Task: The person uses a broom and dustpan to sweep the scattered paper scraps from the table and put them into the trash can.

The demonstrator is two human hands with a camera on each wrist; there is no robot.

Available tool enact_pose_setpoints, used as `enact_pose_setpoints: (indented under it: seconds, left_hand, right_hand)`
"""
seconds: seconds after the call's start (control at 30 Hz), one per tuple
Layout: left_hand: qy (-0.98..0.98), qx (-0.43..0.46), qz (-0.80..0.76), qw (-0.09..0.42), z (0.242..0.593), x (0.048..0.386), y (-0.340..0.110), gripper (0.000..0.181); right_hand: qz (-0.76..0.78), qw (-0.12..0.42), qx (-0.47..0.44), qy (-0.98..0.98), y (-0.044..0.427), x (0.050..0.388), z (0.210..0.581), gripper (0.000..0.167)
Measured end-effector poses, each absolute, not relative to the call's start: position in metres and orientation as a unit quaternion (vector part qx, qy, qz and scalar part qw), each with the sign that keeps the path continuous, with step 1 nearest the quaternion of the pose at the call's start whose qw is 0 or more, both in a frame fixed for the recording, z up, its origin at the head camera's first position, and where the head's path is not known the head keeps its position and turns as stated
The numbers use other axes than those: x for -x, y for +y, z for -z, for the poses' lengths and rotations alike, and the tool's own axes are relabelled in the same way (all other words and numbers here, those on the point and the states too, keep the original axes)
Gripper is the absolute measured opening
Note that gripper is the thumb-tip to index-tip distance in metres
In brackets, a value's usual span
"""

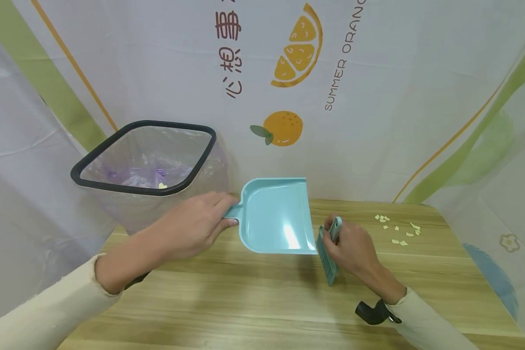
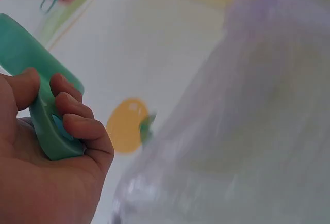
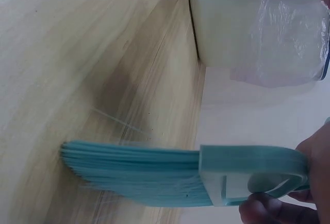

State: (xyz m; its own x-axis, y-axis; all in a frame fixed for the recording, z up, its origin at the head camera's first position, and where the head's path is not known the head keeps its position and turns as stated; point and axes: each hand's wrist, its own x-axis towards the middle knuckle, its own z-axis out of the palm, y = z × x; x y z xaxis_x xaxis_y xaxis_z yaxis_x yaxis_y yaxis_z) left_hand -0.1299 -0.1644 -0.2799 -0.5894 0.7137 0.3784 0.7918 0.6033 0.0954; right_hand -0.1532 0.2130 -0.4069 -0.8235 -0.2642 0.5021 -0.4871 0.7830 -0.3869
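Observation:
My left hand grips the handle of a light blue dustpan in the head view, holding it above the table. Its pan faces up with no scraps visible on it, and its straight lip points right. In the left wrist view my fingers curl round the dustpan handle. Just right of the lip, my right hand holds a small blue-green brush by its handle, bristles down. The right wrist view shows the brush bristles with their tips at the wooden surface. Small pale yellow scraps lie right of that hand.
A bin with a black rim and a clear plastic liner stands at the left; a pale scrap shows inside. The wooden table backs onto a white curtain with orange prints.

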Motion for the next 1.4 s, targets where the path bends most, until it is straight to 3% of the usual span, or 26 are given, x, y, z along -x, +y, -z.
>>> enact_pose_setpoints:
  seconds: [0.87,1.4]
  left_hand:
    - [-0.903,0.407,0.139,-0.011,0.395,0.164,-0.131,0.028]
    - [-0.907,0.395,0.137,-0.046,0.428,0.176,-0.127,0.031]
  right_hand:
    - [-0.257,0.216,-0.205,-0.919,0.213,0.152,0.408,0.003]
    - [-0.265,0.202,-0.197,-0.922,0.214,0.150,0.408,0.004]
